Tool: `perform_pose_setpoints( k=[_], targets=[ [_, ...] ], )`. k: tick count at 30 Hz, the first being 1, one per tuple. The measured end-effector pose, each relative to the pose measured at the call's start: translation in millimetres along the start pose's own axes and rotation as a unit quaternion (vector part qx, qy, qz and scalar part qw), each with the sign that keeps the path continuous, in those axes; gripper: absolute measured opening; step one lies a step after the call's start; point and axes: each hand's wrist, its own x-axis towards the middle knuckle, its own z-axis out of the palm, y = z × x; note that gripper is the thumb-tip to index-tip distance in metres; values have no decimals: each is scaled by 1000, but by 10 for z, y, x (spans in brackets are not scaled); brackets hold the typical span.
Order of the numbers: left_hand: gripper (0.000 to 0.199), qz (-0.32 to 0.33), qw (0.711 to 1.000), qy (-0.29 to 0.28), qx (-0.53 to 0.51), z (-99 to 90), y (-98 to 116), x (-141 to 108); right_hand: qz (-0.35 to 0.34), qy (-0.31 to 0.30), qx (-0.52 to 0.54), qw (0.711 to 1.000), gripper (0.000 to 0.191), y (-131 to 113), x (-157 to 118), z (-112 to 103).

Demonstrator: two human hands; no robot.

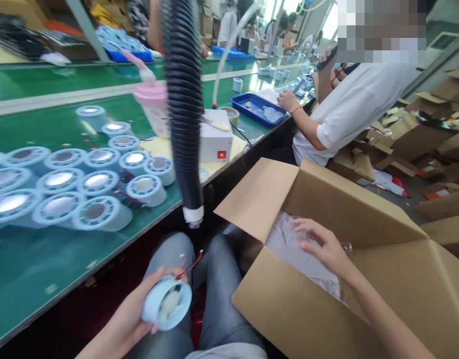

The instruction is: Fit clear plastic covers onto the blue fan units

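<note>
My left hand [135, 306] is closed around a light blue round fan housing [167, 304] above my lap. White fan blades show inside its ring, and thin red wires [192, 264] stick up from it. Inside an open cardboard box [266, 194] on my right, my right hand [328, 247] hovers over clear plastic pieces [285, 229] and greyish wrapping. Its fingers are apart and slightly bent, with nothing visible between them. A ring is on one finger.
Several light blue housings [100, 212] stand on the green bench [65, 269] at left. A black ribbed hose [182, 99] hangs ahead, before a white powered box [216, 139] and pink cup [152, 99]. A co-worker [349, 109] sits beyond a blue tray [247, 104].
</note>
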Motion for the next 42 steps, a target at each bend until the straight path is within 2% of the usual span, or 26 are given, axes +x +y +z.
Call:
perform_pose_setpoints(
  k=[2, 3, 5, 8, 10, 12, 14, 18, 20, 24, 26, 29, 30, 31, 32, 34, 37, 42],
  targets=[
    [38, 17, 998, -66, 5, 122, 48, -83, -106, -30, 39, 993, 37, -668, -121, 162],
    [38, 36, 993, -101, 39, 154, 78, -141, -157, -39, 29, 986, 42, -967, -159, 276],
    [37, 97, 971, -154, 154, 155, 142, -281, -240, -11, -23, 970, 48, -1455, -178, 527],
    [26, 146, 955, -146, 215, 56, 213, -533, -287, 37, -90, 953, 49, -1886, -85, 847],
    [19, 220, 933, -109, 264, -24, 217, -696, -280, 27, -91, 955, 43, -2017, 10, 967],
    [15, 306, 887, -63, 341, -91, 186, -821, -261, -15, -53, 964, 32, -2082, 88, 1008],
    [19, 358, 851, -20, 383, -149, 135, -888, -233, -74, 7, 970, 22, -2128, 133, 994],
    [55, 399, 850, 16, 343, -260, 22, -862, -166, -166, 163, 958, 8, -2240, 156, 941],
    [65, 426, 841, 6, 333, -307, -26, -810, -139, -168, 232, 948, 21, -2289, 157, 940],
    [69, 454, 822, -46, 341, -351, -81, -747, -74, -137, 318, 935, 41, -2318, 159, 963],
    [69, 439, 832, -88, 327, -343, -79, -756, -34, -133, 372, 918, 42, -2305, 161, 956],
    [69, 385, 876, -136, 258, -312, -62, -797, -1, -150, 438, 886, 37, -2276, 153, 914],
    [68, 364, 892, -142, 228, -303, -60, -810, -19, -159, 434, 886, 28, -2264, 143, 898],
    [67, 346, 906, -144, 196, -296, -62, -821, -55, -165, 411, 895, 17, -2252, 128, 884],
    [66, 331, 917, -147, 167, -293, -68, -831, -101, -163, 375, 907, 13, -2239, 106, 874],
    [66, 307, 931, -158, 121, -296, -85, -851, -180, -141, 299, 926, 34, -2212, 53, 866],
    [69, 282, 937, -181, 103, -313, -97, -898, -206, -114, 263, 936, 37, -2181, -26, 865],
    [75, 335, 912, -179, 154, -335, -54, -993, -153, -172, 299, 926, 39, -2184, -70, 815]
  ],
)
